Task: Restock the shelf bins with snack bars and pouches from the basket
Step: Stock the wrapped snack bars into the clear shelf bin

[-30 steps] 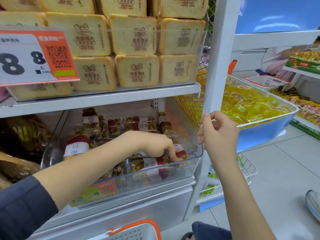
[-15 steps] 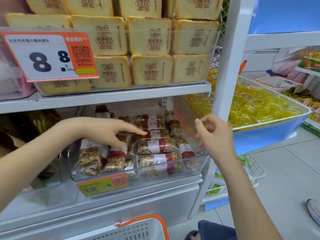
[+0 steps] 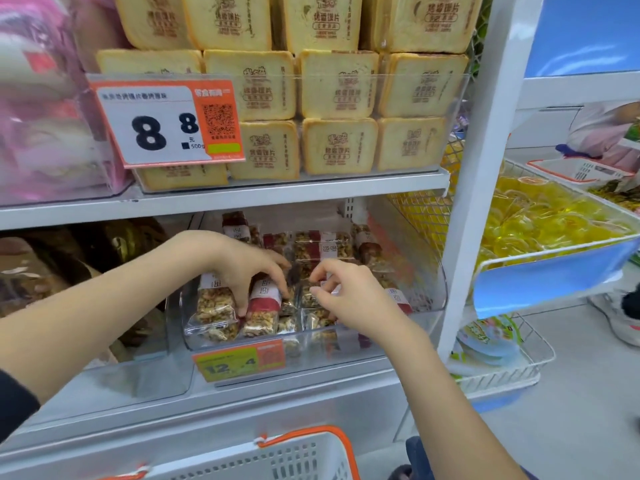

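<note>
A clear plastic shelf bin [image 3: 429, 289] on the lower shelf holds several nut snack bars with red and white labels. My left hand [image 3: 242, 265] reaches into the bin and its fingers pinch an upright nut bar [image 3: 261, 311] at the front. My right hand [image 3: 349, 296] is also inside the bin, fingertips closed on a nut bar [image 3: 308, 296] in the middle row. The white basket with an orange rim [image 3: 298, 455] sits below at the bottom edge; its contents are hidden.
Above, a clear bin of toast-slice packs [image 3: 336, 88] carries an 8.8 price tag [image 3: 166, 123]. A white upright post [image 3: 481, 168] stands to the right, beyond it a blue bin of yellow sweets [image 3: 540, 230] and a wire basket [image 3: 502, 362]. A 12.4 tag [image 3: 239, 358] fronts the nut-bar bin.
My right hand left the bin's right edge and came into the bin onto a bar. My left hand shifted from flat over the bars to pinching a front one. The view moved closer.
</note>
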`<state>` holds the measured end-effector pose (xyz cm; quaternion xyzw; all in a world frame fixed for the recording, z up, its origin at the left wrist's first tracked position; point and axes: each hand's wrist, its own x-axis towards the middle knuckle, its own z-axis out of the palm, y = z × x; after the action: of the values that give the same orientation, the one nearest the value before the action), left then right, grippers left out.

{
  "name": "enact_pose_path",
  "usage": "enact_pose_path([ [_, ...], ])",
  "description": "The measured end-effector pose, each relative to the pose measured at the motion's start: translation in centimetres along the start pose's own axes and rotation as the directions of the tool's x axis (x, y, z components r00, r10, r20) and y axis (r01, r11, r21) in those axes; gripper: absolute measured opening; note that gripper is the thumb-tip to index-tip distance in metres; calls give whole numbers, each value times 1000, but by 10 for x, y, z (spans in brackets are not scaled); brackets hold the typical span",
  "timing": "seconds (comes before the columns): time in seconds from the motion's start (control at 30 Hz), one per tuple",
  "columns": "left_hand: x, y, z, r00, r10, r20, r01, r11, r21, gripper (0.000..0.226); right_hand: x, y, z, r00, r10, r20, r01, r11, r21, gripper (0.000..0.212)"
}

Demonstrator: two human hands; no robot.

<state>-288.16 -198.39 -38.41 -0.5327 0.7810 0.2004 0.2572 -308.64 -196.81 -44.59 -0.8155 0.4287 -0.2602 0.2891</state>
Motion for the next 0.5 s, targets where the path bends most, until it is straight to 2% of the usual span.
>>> enact_pose_path([
  [0.1,7,-5,2,987,59,-151,-54,998,33,56,2,1,-2,1000,2,-9,-2,1000,-10,4],
  [0.17,8,-12,5,963,93,-254,-113,991,-67,49,0,5,-6,999,13,-40,-13,1000,8,9],
  [0.27,7,-20,4,886,113,-450,-248,935,-252,46,-7,1,-12,995,-14,-100,31,985,170,22],
  [0.37,21,-3,-5,853,127,-506,-272,936,-225,49,-10,-6,-20,966,-78,-248,152,942,298,19],
  [0.43,38,14,-12,852,138,-505,-255,952,-170,53,-13,-3,-26,958,-92,-273,149,969,197,12],
  [0.5,56,33,-20,849,153,-506,-255,957,-137,52,-17,7,-32,957,-105,-271,76,990,-116,14],
])
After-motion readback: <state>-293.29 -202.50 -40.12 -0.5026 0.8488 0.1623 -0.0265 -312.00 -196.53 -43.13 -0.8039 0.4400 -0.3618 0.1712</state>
